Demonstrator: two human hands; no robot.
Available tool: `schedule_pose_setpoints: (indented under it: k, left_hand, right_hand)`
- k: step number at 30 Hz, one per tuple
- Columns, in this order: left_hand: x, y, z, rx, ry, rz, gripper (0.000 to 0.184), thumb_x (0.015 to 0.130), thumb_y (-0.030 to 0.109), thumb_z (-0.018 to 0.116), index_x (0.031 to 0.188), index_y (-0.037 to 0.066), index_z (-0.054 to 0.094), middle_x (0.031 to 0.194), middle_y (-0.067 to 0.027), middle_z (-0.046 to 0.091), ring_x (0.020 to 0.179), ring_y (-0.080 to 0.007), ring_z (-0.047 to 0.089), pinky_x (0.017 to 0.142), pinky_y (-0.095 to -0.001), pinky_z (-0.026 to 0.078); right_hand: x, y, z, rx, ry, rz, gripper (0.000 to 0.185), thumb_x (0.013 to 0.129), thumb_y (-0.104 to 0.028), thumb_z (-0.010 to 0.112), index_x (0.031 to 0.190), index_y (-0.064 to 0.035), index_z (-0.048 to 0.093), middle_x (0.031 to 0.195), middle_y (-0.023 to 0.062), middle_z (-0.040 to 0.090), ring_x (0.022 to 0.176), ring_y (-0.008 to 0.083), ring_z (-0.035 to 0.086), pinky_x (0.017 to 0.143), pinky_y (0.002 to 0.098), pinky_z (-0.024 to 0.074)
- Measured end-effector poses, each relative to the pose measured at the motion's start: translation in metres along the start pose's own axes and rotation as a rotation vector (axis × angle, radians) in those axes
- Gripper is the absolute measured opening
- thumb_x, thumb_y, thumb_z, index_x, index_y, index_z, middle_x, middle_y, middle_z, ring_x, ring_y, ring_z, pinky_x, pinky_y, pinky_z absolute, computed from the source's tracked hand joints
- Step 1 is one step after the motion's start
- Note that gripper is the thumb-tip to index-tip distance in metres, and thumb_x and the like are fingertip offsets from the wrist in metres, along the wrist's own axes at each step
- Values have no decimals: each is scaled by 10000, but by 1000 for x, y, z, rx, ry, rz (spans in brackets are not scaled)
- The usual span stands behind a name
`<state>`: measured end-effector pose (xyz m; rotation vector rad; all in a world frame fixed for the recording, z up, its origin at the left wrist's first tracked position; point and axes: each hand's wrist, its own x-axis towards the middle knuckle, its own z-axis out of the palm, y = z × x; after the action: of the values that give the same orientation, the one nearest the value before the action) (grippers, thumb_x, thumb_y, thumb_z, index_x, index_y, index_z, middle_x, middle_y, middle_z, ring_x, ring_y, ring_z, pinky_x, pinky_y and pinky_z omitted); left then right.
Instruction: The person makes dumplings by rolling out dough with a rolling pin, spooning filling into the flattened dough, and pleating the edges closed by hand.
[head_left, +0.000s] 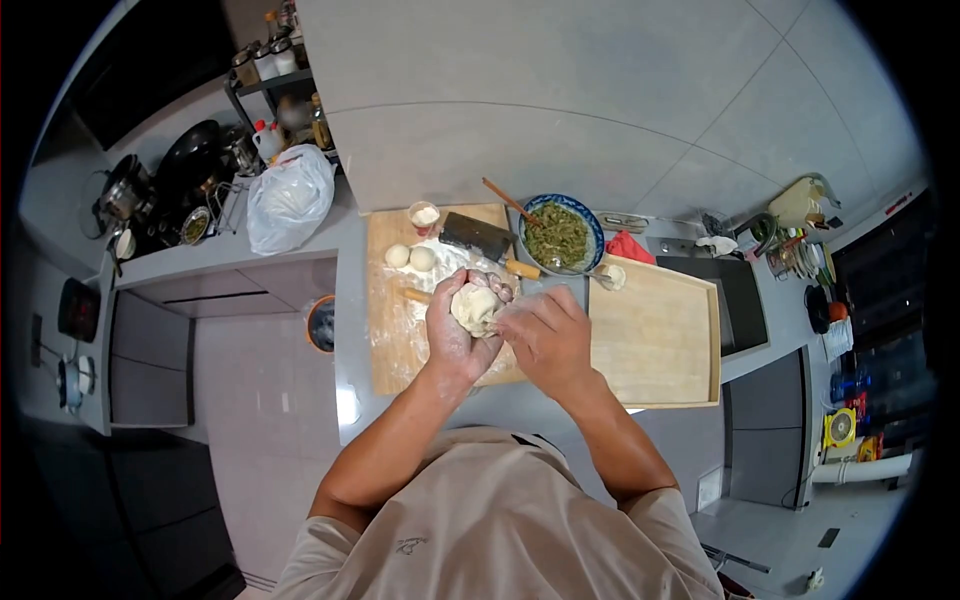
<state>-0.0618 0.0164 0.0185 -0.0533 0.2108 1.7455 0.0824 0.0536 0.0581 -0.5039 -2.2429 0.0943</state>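
My left hand, dusted with flour, cups a pale dough bun above the floured cutting board. At the bun's right edge, my right hand pinches the dough with its fingertips. Part of a wooden rolling pin shows beside my left hand, the rest hidden behind it. Two dough balls lie on the board. Farther back are a cleaver with a wooden handle and a blue-rimmed bowl of chopped green filling.
A shallow wooden tray stands at the right, with a shaped bun in its far left corner. A small cup of flour is at the board's back. The sink lies beyond the tray; a white plastic bag sits at the left.
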Motion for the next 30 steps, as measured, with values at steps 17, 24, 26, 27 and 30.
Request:
schedule_pose_setpoints:
  k: [17,24,26,27,30]
  left_hand:
    - [-9,18,16,107,35,-225,262,1072,312,570,939,107,664,945,-81,702,843,-234,683,738,-386,579]
    - [-13,17,19,176,23,-230,294,1111,334,526,970,103,641,921,-64,689,833,-209,684,758,-383,581]
    - [-16,16,25,264,56,-187,299,1115,335,519,973,103,642,918,-61,688,833,-205,684,772,-381,581]
    - [-17,16,27,288,77,-182,303,1118,337,513,980,101,644,919,-59,688,835,-203,684,783,-382,580]
    - [-17,17,24,314,84,-175,309,1123,339,503,993,99,647,923,-55,687,843,-201,687,791,-384,579]
  right_hand:
    - [26,10,-16,162,21,-80,342,697,-172,899,1023,-141,801,1003,6,710,899,275,603,792,407,513]
    - [35,13,-22,118,1,-149,284,707,-204,904,968,-166,798,1028,-23,703,935,265,595,808,410,488]
    - [32,16,-19,103,2,-174,267,708,-206,902,950,-170,796,1036,-29,702,945,263,597,809,413,486]
    - [30,17,-17,88,2,-199,250,710,-208,900,933,-174,793,1045,-35,701,955,261,599,811,416,483]
    - [26,21,-16,61,-31,-233,275,723,-234,896,976,-188,799,1053,-25,706,968,269,602,825,425,485]
